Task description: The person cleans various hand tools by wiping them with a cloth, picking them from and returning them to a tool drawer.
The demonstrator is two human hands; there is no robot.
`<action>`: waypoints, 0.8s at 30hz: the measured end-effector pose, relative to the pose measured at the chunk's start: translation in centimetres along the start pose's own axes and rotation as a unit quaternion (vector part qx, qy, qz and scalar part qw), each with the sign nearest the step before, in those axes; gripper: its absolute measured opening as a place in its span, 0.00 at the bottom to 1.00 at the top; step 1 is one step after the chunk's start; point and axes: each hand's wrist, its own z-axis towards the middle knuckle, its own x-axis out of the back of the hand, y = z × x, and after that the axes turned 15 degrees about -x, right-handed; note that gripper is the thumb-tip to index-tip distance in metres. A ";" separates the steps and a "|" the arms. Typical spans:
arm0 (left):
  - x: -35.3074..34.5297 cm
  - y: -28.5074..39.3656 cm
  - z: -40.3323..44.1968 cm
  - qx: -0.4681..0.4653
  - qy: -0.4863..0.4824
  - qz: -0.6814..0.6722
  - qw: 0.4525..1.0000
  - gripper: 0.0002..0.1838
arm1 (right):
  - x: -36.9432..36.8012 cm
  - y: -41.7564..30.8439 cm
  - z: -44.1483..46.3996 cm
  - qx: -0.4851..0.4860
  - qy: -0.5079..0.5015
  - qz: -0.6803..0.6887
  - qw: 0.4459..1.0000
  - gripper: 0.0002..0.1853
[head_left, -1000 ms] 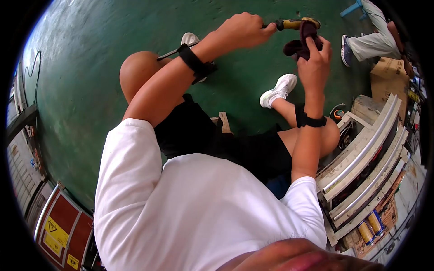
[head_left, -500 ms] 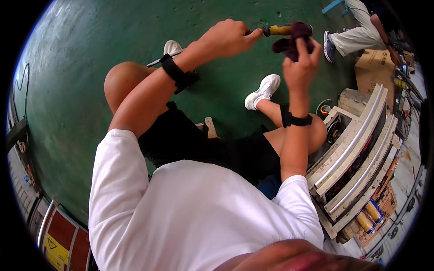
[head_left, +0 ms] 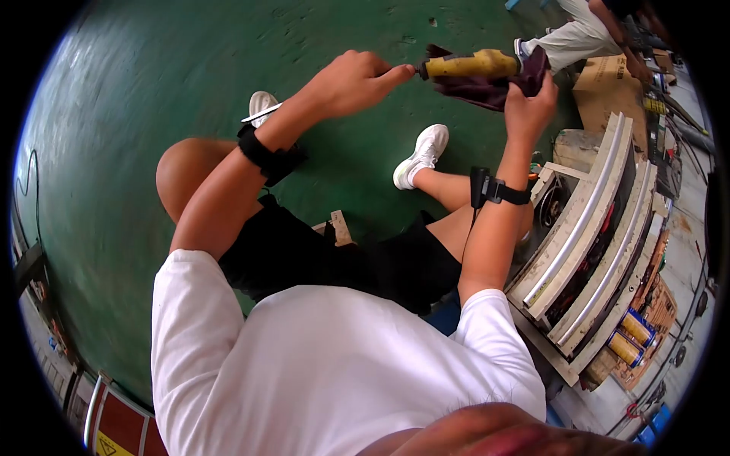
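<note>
1. Here, the left hand (head_left: 356,83) is occupying the twelve o'clock position from the centre of the view; thumb and fingers are pinching the slim dark end of a yellow tool (head_left: 475,65).
2. The yellow tool is lying at one o'clock, held above the green floor (head_left: 346,167) and extending from the left hand toward the right hand (head_left: 530,112).
3. The right hand, at two o'clock, is clutching a dark maroon cloth (head_left: 483,93) with bent fingers. The cloth is spreading below and behind the tool and rising around its far end; whether the fingers are also pressing the tool through the fabric cannot be told.
4. Black straps are encircling both wrists, the left strap (head_left: 258,150) at eleven o'clock and the right strap (head_left: 511,192) between two and three.
5. A white shoe (head_left: 422,156) is resting on the floor at one o'clock, below the cloth.
6. Beyond the right hand, another person in pale trousers (head_left: 578,38) is appearing between one and two o'clock, near a cardboard box (head_left: 601,83).
7. A pale rack (head_left: 569,243) is standing at three o'clock; blue-and-yellow cans (head_left: 626,347) are lying beside it at four.
</note>
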 end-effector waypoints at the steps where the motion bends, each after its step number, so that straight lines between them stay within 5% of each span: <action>1: 0.1 0.3 0.0 0.010 -0.024 -0.042 0.999 0.36 | 0.4 -1.8 -0.8 -0.065 -0.087 0.123 0.987 0.28; 4: -0.4 -0.1 0.5 0.013 -0.049 -0.115 0.992 0.35 | -0.1 -2.6 -2.5 -0.110 -0.201 0.232 0.945 0.25; 6: -1.0 -0.7 0.7 0.005 -0.049 -0.146 0.988 0.34 | -1.0 -2.3 -3.0 -0.208 -0.248 0.566 0.758 0.22; 8: -1.2 -1.1 1.0 -0.022 -0.037 -0.141 0.989 0.38 | -0.2 -2.6 -2.8 -0.240 -0.256 0.583 0.733 0.20; 10: -1.1 -1.2 0.8 -0.033 -0.037 -0.127 0.991 0.37 | -0.4 -2.5 -2.1 -0.252 -0.228 0.728 0.595 0.31; 11: -1.0 -1.2 0.8 -0.039 -0.038 -0.113 0.992 0.36 | 0.0 -2.3 -1.8 -0.179 -0.368 0.815 0.411 0.35; 12: -1.0 -1.0 0.7 -0.044 -0.042 -0.112 0.992 0.36 | 0.6 -2.6 -1.6 -0.176 -0.363 0.816 0.414 0.35; 14: -0.7 -0.3 0.3 -0.047 0.019 0.034 0.998 0.33 | 1.5 -4.2 -1.8 -0.192 -0.355 0.720 0.564 0.35; 16: 0.0 -0.1 0.2 -0.069 0.016 0.083 0.994 0.29 | 1.3 -4.8 -2.2 -0.230 -0.319 0.742 0.543 0.35; 19: 1.2 0.7 -0.1 -0.107 0.065 0.112 0.986 0.24 | 0.2 -3.3 -2.1 -0.206 -0.326 0.716 0.583 0.32; 22: 2.6 0.9 0.2 -0.100 0.068 0.171 0.978 0.26 | -0.4 -1.9 -2.5 -0.241 -0.267 0.676 0.643 0.23; 24: 2.9 -0.1 0.5 -0.153 0.111 0.207 0.960 0.25 | -0.1 -1.8 -2.4 -0.122 -0.287 0.608 0.730 0.17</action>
